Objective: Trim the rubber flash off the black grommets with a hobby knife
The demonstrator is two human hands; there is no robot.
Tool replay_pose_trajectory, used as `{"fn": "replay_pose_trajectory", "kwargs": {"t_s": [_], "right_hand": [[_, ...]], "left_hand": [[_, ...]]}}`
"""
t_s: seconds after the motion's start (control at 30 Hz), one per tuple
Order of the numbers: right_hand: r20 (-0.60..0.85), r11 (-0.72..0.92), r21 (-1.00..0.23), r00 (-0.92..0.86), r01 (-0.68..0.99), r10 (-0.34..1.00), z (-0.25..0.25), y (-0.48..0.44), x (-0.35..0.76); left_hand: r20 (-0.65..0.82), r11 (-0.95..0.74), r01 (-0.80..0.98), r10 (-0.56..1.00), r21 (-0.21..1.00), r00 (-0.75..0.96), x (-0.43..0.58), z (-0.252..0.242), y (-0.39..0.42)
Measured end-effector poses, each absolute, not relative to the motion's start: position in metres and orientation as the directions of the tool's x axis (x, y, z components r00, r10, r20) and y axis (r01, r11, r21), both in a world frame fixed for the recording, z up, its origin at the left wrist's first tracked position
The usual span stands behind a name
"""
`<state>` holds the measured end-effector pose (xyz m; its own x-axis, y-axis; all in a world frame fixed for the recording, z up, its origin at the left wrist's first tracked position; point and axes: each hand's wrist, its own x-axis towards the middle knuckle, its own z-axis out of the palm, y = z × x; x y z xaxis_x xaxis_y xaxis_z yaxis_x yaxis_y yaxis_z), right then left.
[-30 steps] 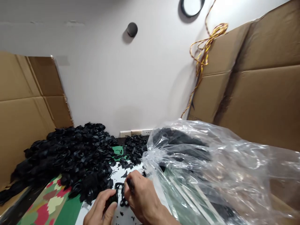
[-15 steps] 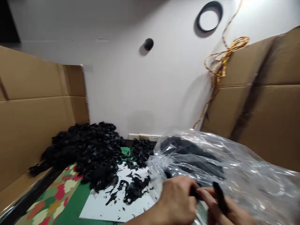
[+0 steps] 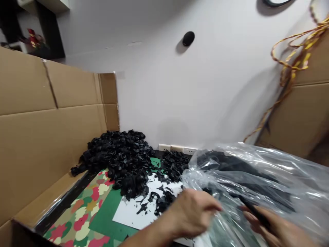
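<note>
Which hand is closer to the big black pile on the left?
Left. The left hand is to the right of the big black pile, nearer the person; the right hand is farther right, by the clear plastic, holding a dark tool.

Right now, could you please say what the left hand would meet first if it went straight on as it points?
The left hand would probably meet the clear plastic bag, though blur leaves its depth unclear.

Wall (image 3: 159,92) evenly grey, dimmer at 12 o'clock; light from about 2, black knob's (image 3: 188,38) soft shadow toward 8. Glare streaks on clear plastic (image 3: 295,175), 4 o'clock. Hands (image 3: 191,212) motion-blurred. Edges stretched, wide-angle.
</note>
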<state>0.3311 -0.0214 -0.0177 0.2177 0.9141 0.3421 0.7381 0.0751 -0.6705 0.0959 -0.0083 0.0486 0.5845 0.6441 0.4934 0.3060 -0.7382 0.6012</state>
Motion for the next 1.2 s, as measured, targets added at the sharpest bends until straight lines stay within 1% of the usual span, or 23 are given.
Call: {"fn": "replay_pose_trajectory", "kwargs": {"t_s": [0.07, 0.1, 0.13, 0.2, 0.3, 0.4, 0.47, 0.53, 0.6, 0.63, 0.67, 0.73, 0.8, 0.9, 1.03, 1.1, 1.2], "right_hand": [[0.192, 0.007, -0.67, 0.165, 0.742, 0.968, -0.001, -0.028, 0.32], [0.173, -0.039, -0.648, 0.197, 0.761, 0.965, 0.005, -0.031, 0.315], [0.165, -0.067, -0.631, 0.218, 0.773, 0.962, 0.008, -0.034, 0.309], [0.182, -0.066, -0.615, 0.224, 0.786, 0.957, 0.011, -0.038, 0.298], [0.247, 0.003, -0.622, 0.192, 0.783, 0.95, 0.012, -0.037, 0.278], [0.305, 0.09, -0.61, 0.129, 0.787, 0.943, 0.016, -0.024, 0.253], [0.345, 0.13, -0.572, 0.094, 0.81, 0.934, 0.019, -0.012, 0.238], [0.35, 0.13, -0.518, 0.071, 0.845, 0.934, 0.02, -0.001, 0.228], [0.321, 0.123, -0.485, 0.045, 0.866, 0.946, 0.02, 0.005, 0.224], [0.292, 0.129, -0.511, 0.031, 0.85, 0.956, 0.019, 0.007, 0.224], [0.256, 0.133, -0.569, 0.021, 0.811, 0.966, 0.019, 0.007, 0.225], [0.184, 0.122, -0.712, 0.016, 0.692, 0.983, 0.02, 0.006, 0.229], [0.134, 0.1, -0.807, 0.016, 0.582, 0.991, 0.023, 0.003, 0.232], [0.159, 0.121, -0.853, 0.033, 0.507, 0.987, 0.027, 0.0, 0.233], [0.162, 0.123, -0.895, 0.057, 0.429, 0.985, 0.026, 0.0, 0.233], [0.145, 0.11, -0.886, 0.044, 0.451, 0.988, 0.025, 0.001, 0.234], [0.108, 0.086, -0.843, 0.01, 0.531, 0.994, 0.024, 0.006, 0.233]], "left_hand": [[0.404, -0.549, 0.433, 0.83, 0.715, 0.385, 0.058, 0.054, -0.006], [0.384, -0.496, 0.47, 0.867, 0.73, 0.318, 0.04, 0.054, -0.001], [0.367, -0.455, 0.49, 0.89, 0.743, 0.27, 0.025, 0.052, 0.003], [0.321, -0.374, 0.519, 0.927, 0.769, 0.193, 0.0, 0.044, 0.011], [0.25, -0.281, 0.551, 0.959, 0.786, 0.133, -0.019, 0.031, 0.013], [0.187, -0.237, 0.566, 0.971, 0.79, 0.146, -0.018, 0.025, 0.009], [0.162, -0.231, 0.567, 0.972, 0.791, 0.171, -0.012, 0.026, 0.006], [0.147, -0.235, 0.563, 0.969, 0.792, 0.197, -0.004, 0.027, 0.005], [0.137, -0.242, 0.557, 0.965, 0.794, 0.224, 0.002, 0.029, 0.004], [0.133, -0.244, 0.554, 0.963, 0.796, 0.234, 0.005, 0.03, 0.005], [0.129, -0.245, 0.549, 0.962, 0.799, 0.242, 0.008, 0.03, 0.005], [0.116, -0.24, 0.53, 0.96, 0.814, 0.256, 0.015, 0.029, 0.007], [0.094, -0.222, 0.494, 0.958, 0.841, 0.27, 0.024, 0.028, 0.011], [0.044, -0.163, 0.406, 0.957, 0.899, 0.287, 0.043, 0.024, 0.018], [-0.043, -0.03, 0.235, 0.953, 0.971, 0.301, 0.069, 0.018, 0.028], [-0.069, 0.026, 0.146, 0.951, 0.989, 0.302, 0.077, 0.016, 0.031], [-0.098, 0.09, 0.042, 0.948, 0.995, 0.302, 0.082, 0.016, 0.032]]}}
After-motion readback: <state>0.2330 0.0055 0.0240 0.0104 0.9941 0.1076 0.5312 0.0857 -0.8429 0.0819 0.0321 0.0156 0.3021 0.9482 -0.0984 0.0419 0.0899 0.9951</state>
